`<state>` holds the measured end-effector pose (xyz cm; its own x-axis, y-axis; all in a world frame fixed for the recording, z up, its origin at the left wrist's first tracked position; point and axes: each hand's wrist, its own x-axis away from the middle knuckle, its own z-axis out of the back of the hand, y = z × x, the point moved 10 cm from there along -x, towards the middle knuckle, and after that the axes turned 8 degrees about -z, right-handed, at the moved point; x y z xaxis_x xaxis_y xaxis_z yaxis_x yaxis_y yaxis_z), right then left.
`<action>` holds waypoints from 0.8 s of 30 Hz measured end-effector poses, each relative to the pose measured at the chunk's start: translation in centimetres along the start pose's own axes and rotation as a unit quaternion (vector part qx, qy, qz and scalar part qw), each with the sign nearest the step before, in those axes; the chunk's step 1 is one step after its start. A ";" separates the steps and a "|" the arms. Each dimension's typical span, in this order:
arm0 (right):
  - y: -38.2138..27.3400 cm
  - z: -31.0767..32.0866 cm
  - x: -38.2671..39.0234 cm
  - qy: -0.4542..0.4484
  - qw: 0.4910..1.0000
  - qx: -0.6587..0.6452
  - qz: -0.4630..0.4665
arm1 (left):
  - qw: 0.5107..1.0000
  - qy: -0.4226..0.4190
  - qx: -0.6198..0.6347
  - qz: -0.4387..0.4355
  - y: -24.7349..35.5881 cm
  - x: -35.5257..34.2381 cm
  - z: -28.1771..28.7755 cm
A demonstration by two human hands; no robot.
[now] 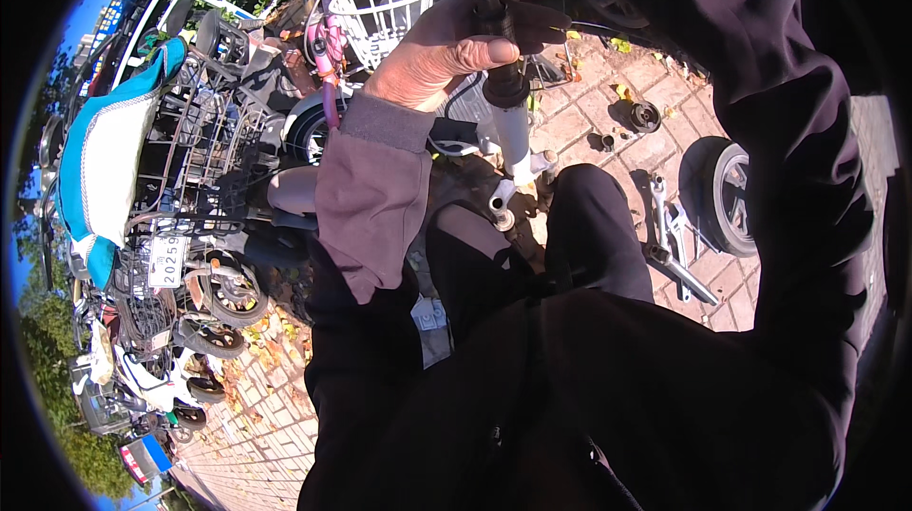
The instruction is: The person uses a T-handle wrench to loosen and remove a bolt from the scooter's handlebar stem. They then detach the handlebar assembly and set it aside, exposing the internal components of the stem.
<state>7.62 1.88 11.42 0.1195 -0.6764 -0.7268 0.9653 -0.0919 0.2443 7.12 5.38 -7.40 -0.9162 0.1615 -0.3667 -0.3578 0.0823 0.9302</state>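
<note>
My left hand point(451, 50) is closed around a dark metal tube point(494, 22), with the thumb laid across its ribbed section. Below the fingers the tube runs through a black collar point(506, 88) into a white tube point(513, 141), which looks like part of a bicycle fork. The white tube reaches down toward my knees, and silver metal ends point(502, 196) show near its foot. My right sleeve point(788, 93) rises along the right side to the top, where the hand is out of sight. A white wire basket point(385, 12) stands just beyond my left hand.
On the paving at right lie a small wheel point(733, 198), silver and black metal parts point(676, 240), a round metal part point(646, 117) and a small dark ring point(606, 142). Parked two-wheelers with a black basket point(204, 136) and a teal-white cover point(104, 160) crowd the left.
</note>
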 end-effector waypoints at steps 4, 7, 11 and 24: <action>0.5 0.0 -0.2 -0.008 1.000 -0.001 -0.001 | 0.992 0.027 0.118 0.034 -1.3 -1.7 -1.9; 1.3 -0.3 -0.2 -0.038 0.999 -0.003 -0.026 | 0.981 0.156 0.108 0.030 -1.9 -1.1 -1.0; 1.0 -0.5 -0.2 -0.045 0.998 -0.017 -0.035 | 0.964 0.254 0.074 0.023 -2.1 0.0 -0.5; -2.4 0.1 0.5 -0.123 0.942 0.283 -0.131 | 0.878 0.450 -0.135 -0.093 -0.8 1.8 1.3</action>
<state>5.32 1.73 10.56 -0.2303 -0.7190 -0.6558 0.6672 -0.6072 0.4314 6.03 6.89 -8.82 -0.5657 -0.6822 -0.4633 -0.4342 -0.2313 0.8706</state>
